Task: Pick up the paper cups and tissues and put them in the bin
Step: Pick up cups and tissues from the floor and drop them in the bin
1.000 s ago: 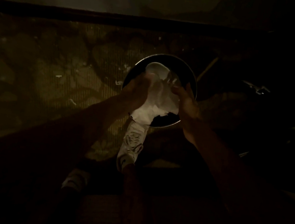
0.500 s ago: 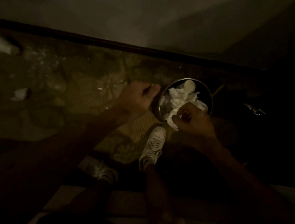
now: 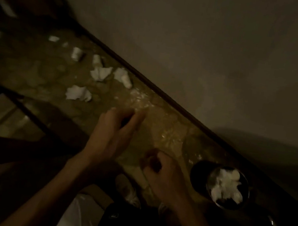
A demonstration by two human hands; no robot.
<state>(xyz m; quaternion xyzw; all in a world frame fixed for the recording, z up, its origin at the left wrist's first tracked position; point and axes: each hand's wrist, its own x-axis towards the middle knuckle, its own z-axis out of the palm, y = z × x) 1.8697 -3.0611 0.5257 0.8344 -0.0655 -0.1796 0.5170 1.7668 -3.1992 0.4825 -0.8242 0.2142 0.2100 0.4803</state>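
Where floor (image 3: 171, 123) meets wall (image 3: 210, 54), tissues (image 3: 79, 93) lie scattered — dim (blurred).

Very dim, motion-blurred, tilted, murky edges

- No text, label, brand, number or sign is showing legibly anywhere; the view is dark and blurred.
- The bin (image 3: 198, 174) and the tissues (image 3: 79, 93) on the floor are showing only plain surfaces.
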